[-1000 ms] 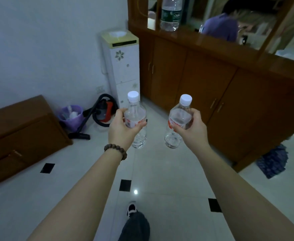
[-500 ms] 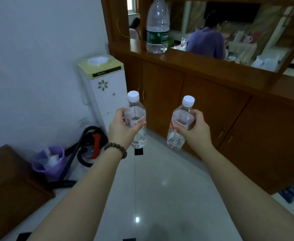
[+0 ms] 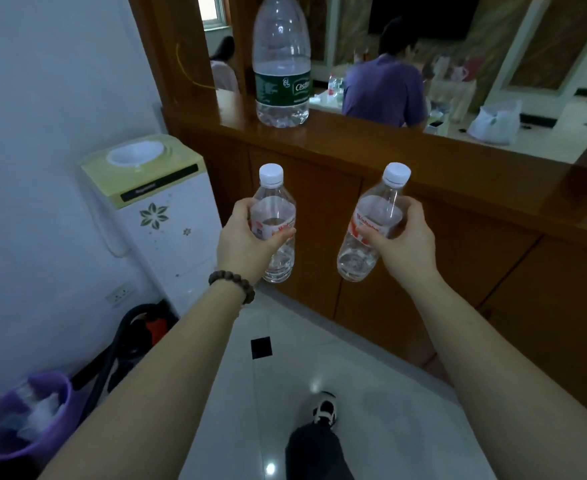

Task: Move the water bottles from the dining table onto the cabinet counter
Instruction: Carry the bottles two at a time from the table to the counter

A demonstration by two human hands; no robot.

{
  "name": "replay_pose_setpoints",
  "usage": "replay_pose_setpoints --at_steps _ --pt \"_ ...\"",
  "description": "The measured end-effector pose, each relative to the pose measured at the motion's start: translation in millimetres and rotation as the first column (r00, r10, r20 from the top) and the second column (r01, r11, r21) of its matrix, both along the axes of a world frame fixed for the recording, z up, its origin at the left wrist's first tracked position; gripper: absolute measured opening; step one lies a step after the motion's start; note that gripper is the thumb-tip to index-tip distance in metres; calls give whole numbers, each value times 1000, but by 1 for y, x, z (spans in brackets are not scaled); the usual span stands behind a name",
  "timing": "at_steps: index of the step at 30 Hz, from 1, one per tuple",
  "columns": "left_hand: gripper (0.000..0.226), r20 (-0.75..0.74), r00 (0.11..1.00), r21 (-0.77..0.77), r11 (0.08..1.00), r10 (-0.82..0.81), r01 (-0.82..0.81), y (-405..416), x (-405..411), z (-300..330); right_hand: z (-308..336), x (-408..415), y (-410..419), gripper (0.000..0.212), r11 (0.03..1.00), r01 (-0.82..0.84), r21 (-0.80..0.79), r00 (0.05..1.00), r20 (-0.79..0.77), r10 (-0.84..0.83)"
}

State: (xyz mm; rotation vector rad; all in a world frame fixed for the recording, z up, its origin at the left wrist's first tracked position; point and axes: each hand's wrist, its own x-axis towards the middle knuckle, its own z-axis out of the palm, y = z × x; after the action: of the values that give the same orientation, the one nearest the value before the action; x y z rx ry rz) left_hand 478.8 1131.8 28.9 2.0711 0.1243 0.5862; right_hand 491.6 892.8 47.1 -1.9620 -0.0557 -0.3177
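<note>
**Two bottles carried toward the counter**

Held in mid-air, well short of the counter (image 3: 371, 140) and lower than its top. Left bottle (image 3: 275, 216) wrapped at the label by the left hand (image 3: 242, 242), upright. Right bottle (image 3: 371, 223) gripped at mid-body by the right hand (image 3: 403, 239), cap tilted right.

Both small, clear, thin-walled and white-capped; likely light, and apt to dent under a hard squeeze. Smooth plastic, so probably a little slippery. Best taken round the labelled middle, as here. Water visible in the lower part of each; how full, hard to tell. Caps on, so spilling seemed unlikely.

On the far counter, a big jug (image 3: 281, 64) with a green label, water only near its bottom. At left, a dispenser (image 3: 153, 206) with no jug on its top. Near left, a purple bin (image 3: 25, 431) with pale rubbish inside.
</note>
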Motion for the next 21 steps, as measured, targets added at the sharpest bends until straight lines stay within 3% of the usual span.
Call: replay_pose_setpoints --at_steps 11,21 --pt "58 110 990 -37 995 -83 88 -6 274 69 54 260 -5 70 994 109 13 985 132 -110" --pt "60 161 970 -30 982 -180 187 -14 440 88 69 413 2 74 988 152 -21 980 130 -148"
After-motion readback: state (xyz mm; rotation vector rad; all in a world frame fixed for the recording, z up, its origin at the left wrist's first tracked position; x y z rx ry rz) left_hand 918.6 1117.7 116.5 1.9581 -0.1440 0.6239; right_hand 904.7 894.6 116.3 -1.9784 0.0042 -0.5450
